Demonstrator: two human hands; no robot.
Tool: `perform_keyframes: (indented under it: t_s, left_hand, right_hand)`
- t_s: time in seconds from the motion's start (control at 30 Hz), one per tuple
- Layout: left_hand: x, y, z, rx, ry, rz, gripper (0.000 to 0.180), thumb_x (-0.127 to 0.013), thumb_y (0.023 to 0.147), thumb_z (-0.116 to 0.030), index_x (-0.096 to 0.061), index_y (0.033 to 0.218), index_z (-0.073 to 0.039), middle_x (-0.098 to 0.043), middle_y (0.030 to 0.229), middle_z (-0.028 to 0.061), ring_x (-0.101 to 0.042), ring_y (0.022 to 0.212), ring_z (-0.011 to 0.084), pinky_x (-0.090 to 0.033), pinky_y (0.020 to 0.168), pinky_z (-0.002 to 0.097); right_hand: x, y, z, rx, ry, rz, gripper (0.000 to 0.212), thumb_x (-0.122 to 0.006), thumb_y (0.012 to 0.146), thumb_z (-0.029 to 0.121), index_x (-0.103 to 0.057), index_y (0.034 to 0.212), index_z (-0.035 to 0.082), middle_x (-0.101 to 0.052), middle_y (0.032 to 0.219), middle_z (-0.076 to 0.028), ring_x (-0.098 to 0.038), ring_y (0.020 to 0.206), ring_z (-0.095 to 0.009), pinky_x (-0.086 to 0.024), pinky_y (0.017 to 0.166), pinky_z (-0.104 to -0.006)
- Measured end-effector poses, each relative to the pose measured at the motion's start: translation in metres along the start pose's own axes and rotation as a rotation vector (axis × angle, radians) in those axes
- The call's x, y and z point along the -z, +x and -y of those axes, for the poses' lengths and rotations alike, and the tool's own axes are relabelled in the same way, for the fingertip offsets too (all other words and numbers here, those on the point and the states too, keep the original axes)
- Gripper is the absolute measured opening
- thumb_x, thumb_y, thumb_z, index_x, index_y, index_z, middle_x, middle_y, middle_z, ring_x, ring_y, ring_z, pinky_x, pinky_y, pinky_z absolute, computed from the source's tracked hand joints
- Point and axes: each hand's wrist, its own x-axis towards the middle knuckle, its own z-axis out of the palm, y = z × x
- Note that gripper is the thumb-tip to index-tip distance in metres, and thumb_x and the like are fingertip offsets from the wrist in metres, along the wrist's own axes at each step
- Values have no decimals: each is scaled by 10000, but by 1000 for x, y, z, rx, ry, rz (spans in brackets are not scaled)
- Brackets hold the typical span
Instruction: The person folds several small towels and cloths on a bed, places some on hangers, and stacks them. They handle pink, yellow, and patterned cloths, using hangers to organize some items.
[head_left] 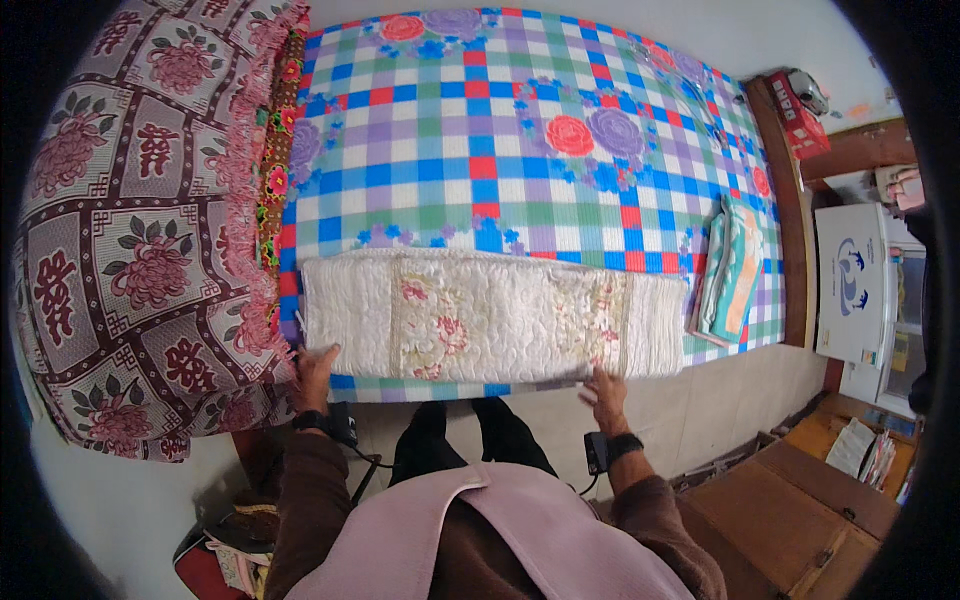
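A cream quilted bedspread (505, 315) with pink flower prints lies folded into a long strip along the near edge of the bed. My left hand (314, 376) is at its near left corner, thumb and fingers apart and touching the cloth. Farther right, my right hand (606, 396) is at the near edge, its fingertips against the fabric and the fingers loosely spread. Neither hand is closed round the bedspread. Beneath it is a checked sheet (400, 180) in blue, green, purple and red with printed roses.
A maroon and white flowered cover with a fringe (150, 260) is heaped at the left. A folded teal and peach cloth (735, 265) lies at the bed's right end. Beyond the wooden bed end (795, 230) stands a white appliance (850, 285). Brown wooden furniture (790, 510) is at lower right.
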Motion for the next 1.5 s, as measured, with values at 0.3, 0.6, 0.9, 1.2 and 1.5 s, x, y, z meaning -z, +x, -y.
perform_keyframes:
  t_s: [0.3,0.6,0.9,1.2,1.5]
  left_hand:
    - [56,-66,-86,-477,-336,326,327,-527,796,32,-584,1111,-38,-538,1177,110,-516,1057,220,-435,846,300]
    - [136,-123,-220,136,-1330,469,401,-599,736,-4,-553,1134,-26,-586,1091,105,-591,947,243,-481,839,365]
    - [251,-200,-218,-467,-1019,-23,440,-597,721,-44,-538,1151,28,-625,972,70,-596,831,173,-469,768,324]
    - [275,-252,-202,-751,-472,-385,220,-543,827,-94,-589,994,42,-602,846,48,-533,761,116,-439,702,283]
    - [296,-280,-183,-585,-268,-292,270,-586,815,-142,-589,1027,25,-620,833,20,-538,732,90,-454,672,276]
  right_hand:
    - [-11,49,-36,-88,682,345,535,-586,788,430,-524,1154,45,-578,1133,-115,-549,1036,-294,-450,897,-444]
    - [-21,5,108,683,470,424,368,-548,825,237,-554,1115,10,-637,883,-97,-582,867,-251,-478,761,-383]
    - [-53,-120,268,574,854,962,554,-533,785,236,-418,1268,-9,-477,1275,-173,-451,1184,-319,-343,1005,-482]
    - [-59,-156,306,850,712,1190,480,-491,834,227,-446,1239,-26,-507,1239,-172,-487,1146,-311,-359,992,-457]
    - [-62,-163,300,720,708,1195,414,-477,849,208,-486,1179,-42,-564,1154,-165,-547,1062,-292,-422,928,-437]
